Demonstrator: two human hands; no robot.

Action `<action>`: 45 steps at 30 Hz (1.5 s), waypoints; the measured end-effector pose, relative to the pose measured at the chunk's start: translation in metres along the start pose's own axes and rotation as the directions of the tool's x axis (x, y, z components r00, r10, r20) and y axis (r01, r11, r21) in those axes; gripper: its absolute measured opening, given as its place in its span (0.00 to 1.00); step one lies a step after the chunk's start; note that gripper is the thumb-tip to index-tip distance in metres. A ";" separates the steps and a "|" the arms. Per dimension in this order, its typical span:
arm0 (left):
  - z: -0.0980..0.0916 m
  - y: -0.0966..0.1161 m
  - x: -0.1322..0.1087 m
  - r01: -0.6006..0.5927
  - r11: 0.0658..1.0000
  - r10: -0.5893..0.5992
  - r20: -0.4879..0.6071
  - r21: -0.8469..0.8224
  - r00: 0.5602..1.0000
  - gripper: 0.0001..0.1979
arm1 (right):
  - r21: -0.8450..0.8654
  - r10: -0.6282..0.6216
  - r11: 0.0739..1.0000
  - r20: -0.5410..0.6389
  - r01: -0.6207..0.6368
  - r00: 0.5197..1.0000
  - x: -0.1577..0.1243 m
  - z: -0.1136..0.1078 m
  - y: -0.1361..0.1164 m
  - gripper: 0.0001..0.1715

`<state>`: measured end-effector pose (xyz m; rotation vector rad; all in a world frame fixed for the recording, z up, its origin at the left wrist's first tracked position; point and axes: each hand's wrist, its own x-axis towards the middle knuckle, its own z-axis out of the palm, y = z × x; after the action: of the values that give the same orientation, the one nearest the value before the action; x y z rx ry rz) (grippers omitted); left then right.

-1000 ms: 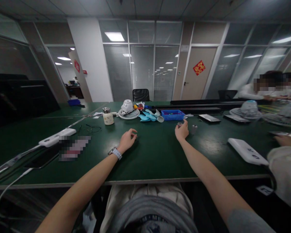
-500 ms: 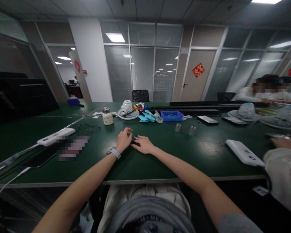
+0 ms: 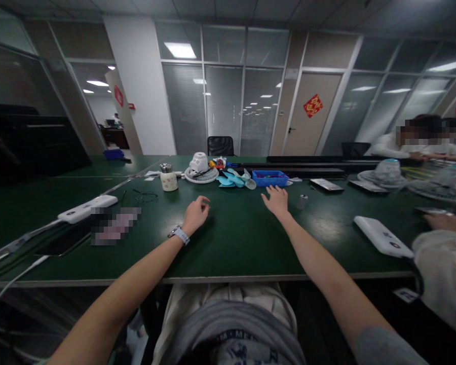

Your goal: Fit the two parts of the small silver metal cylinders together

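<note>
over the green table (image 3: pixel 233 248), the right hand (image 3: pixel 277 204) reaches forward, its back turned up, its fingers spread and loose — nothing shows gripped between them. just to its right stands a small silver can (image 3: pixel 303 201), apart from the fingers. beyond the fingertips sits a blue tray (image 3: pixel 269 182), with pale blue fan blades (image 3: pixel 228 179) lying just left of it. well apart, the left hand (image 3: pixel 196 215), with a watch (image 3: pixel 180 234) on the wrist, has its fingers curled in near the thumb — whether they hold something small, i cannot tell. past that hand stand a cream bottle (image 3: pixel 169 181) and a white fan part (image 3: pixel 198 163) on a round grille (image 3: pixel 207 177). another person's sleeve (image 3: pixel 444 263) shows at far right, near a white power bank (image 3: pixel 383 236).
</note>
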<state>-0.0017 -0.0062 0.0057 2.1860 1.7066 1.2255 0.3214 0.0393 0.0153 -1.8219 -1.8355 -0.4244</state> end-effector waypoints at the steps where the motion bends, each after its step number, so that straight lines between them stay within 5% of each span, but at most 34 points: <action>1: 0.001 0.000 0.000 0.004 1.000 -0.004 0.003 0.002 1.000 0.11 | -0.018 0.046 0.999 -0.009 -0.046 0.999 0.003 0.001 0.011 0.28; 6: 0.002 -0.003 0.001 0.017 1.000 -0.017 0.001 0.001 1.000 0.11 | -0.069 0.152 0.986 -0.033 -0.154 0.988 0.005 0.007 0.033 0.28; 39: -0.001 0.001 -0.001 0.004 1.000 -0.004 0.009 -0.018 1.000 0.10 | 0.001 0.253 0.968 -0.016 -0.253 0.967 0.003 0.001 0.030 0.25; 45: -0.002 0.002 -0.001 0.012 0.999 -0.011 0.018 -0.032 1.000 0.10 | 0.113 0.302 0.952 -0.196 -0.285 0.933 0.001 -0.005 0.031 0.22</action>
<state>-0.0015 -0.0082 0.0072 2.1593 1.6786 1.2190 0.3526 0.0387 0.0156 -1.8772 -1.3908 -0.4059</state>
